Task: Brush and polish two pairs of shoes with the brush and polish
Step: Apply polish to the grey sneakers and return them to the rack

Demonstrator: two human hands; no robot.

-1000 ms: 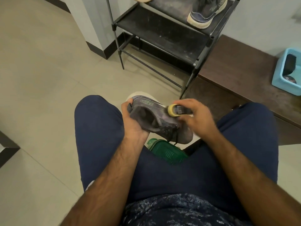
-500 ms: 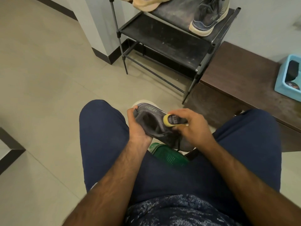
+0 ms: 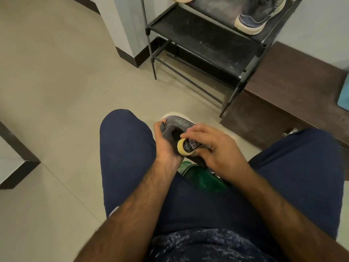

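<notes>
My left grip point(image 3: 166, 148) curls round the grey cloth shoe point(image 3: 179, 122); my right grip point(image 3: 213, 148) pinches the black yellow-tipped polish bottle point(image 3: 186, 146) across it

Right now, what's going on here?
A seated person is working polish onto a grey shoe held over their lap. The left hand grips the shoe at its heel end. The right hand holds a polish bottle, its yellow sponge tip at the shoe's opening. Another dark shoe sits on the black rack ahead, beside a brown bench.
</notes>
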